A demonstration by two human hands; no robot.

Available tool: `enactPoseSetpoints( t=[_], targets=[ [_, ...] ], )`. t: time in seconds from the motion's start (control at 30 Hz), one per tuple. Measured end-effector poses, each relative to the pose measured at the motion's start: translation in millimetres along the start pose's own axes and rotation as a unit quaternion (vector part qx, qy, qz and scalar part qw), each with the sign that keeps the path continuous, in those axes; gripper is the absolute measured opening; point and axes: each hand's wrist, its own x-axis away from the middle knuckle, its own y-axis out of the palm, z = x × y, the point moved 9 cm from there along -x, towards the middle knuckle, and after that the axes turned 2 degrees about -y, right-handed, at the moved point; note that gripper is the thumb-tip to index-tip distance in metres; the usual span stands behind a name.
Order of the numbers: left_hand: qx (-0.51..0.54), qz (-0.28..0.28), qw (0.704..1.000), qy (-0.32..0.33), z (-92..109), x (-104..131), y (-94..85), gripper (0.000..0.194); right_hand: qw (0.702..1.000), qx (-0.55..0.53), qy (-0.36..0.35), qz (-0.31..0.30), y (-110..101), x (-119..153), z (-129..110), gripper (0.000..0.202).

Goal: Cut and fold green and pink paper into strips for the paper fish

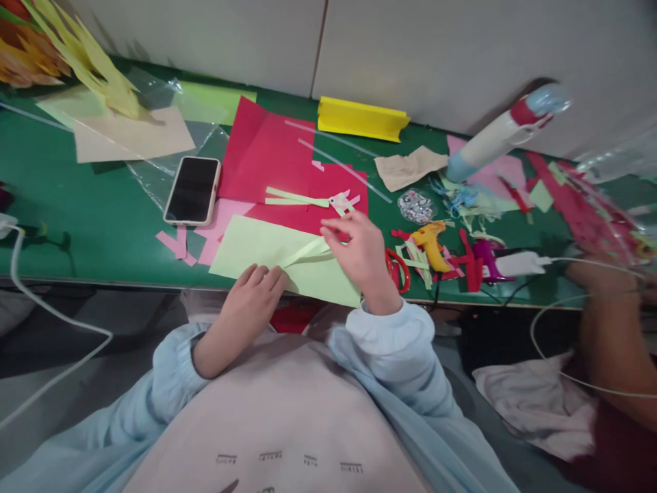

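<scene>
A light green paper sheet (251,247) lies at the table's front edge. On it are narrow pale green strips (308,253), slightly raised. My left hand (259,294) rests on the sheet's front edge, its fingers closed together at the strips' left end; what they pinch is hidden. Over the right part of the sheet is my right hand (356,246), thumb and index finger apart near the strips' right end, holding nothing. Behind the hands, a small pink-and-white woven piece with green tails (298,199) lies on red paper (267,154).
A phone (192,190) lies to the left. Rightward are red scissors (403,268), a yellow glue gun (432,245), scraps and a silver-beaded dish (415,206). A yellow holder (362,119) stands behind. Another person's arm (616,329) is at far right.
</scene>
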Motion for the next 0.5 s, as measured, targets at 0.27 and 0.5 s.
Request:
enactPoseSetpoints(
  t=[0.27, 0.5],
  targets=[
    [-0.015, 0.009, 1.0, -0.011, 2, 4, 1.9, 0.029, 0.984, 0.026, -0.037, -0.171, 38, -17, 16, 0.029],
    [-0.028, 0.045, 0.997, -0.051, 8, 17, 8.0, 0.035, 0.967, 0.005, 0.041, -0.251, 57, -6, 32, 0.021]
  ],
)
